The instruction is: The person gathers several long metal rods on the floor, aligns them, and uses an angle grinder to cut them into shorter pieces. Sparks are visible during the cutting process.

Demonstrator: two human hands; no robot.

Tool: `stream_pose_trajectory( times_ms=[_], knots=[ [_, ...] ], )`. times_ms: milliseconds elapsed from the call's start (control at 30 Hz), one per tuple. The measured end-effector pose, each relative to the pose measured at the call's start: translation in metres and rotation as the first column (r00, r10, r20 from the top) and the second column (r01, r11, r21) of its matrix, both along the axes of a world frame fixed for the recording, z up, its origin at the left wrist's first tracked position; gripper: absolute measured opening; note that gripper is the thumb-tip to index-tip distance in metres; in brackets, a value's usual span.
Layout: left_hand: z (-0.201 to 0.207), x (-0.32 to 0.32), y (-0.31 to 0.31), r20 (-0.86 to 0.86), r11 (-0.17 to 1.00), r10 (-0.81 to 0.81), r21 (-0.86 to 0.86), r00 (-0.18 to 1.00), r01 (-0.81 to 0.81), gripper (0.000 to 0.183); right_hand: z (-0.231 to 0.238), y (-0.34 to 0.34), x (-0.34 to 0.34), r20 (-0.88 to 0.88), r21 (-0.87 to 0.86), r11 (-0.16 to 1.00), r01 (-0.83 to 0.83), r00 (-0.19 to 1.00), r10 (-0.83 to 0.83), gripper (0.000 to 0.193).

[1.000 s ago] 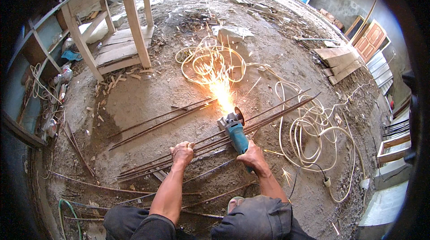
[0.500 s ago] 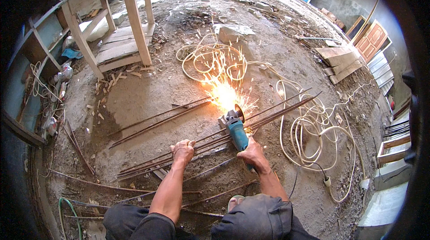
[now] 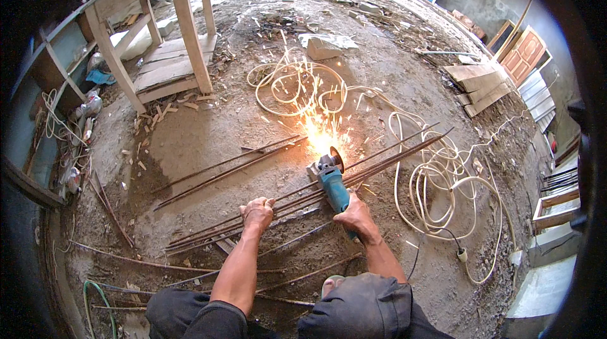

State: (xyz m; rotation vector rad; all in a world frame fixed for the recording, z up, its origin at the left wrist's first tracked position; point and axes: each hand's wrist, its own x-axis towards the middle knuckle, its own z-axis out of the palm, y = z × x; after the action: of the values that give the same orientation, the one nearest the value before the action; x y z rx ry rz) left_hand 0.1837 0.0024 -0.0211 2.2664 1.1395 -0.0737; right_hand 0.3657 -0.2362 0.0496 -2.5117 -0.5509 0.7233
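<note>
My right hand (image 3: 357,217) is wrapped round the body of a blue angle grinder (image 3: 333,190). The grinder's disc (image 3: 337,159) meets a bundle of thin rusty steel rods (image 3: 395,160), and bright sparks (image 3: 321,127) spray away from me. To the left, my closed left hand (image 3: 257,214) grips the same bundle, which slants from near left to far right. Which rod the disc touches is hidden behind the tool. Shorter loose rods (image 3: 224,174) lie on the ground just beyond my left hand.
Pale cable (image 3: 446,203) lies in loops at the right, with a plug connection (image 3: 462,255). More pale cable (image 3: 259,95) coils under the sparks. A wooden table frame (image 3: 190,29) stands far left; wooden boards (image 3: 480,89) lie far right. Long rods (image 3: 145,264) cross the ground near my feet.
The spark spray has become smaller and narrower. Both hands and the grinder stay nearly in place, with the rods held in the same position.
</note>
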Motion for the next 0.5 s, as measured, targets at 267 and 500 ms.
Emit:
stream_pose_trajectory(
  times_ms=[267,500],
  knots=[
    [-0.001,0.001,-0.001,0.009,1.000,0.014,0.016,1.000,-0.014,0.035,-0.003,-0.001,-0.001,0.011,-0.021,1.000,0.001,1.000,-0.001,0.075],
    [0.000,0.000,-0.001,0.019,1.000,0.021,0.015,1.000,-0.022,0.035,-0.011,-0.006,0.001,0.023,0.017,1.000,-0.018,1.000,0.017,0.076]
  ],
)
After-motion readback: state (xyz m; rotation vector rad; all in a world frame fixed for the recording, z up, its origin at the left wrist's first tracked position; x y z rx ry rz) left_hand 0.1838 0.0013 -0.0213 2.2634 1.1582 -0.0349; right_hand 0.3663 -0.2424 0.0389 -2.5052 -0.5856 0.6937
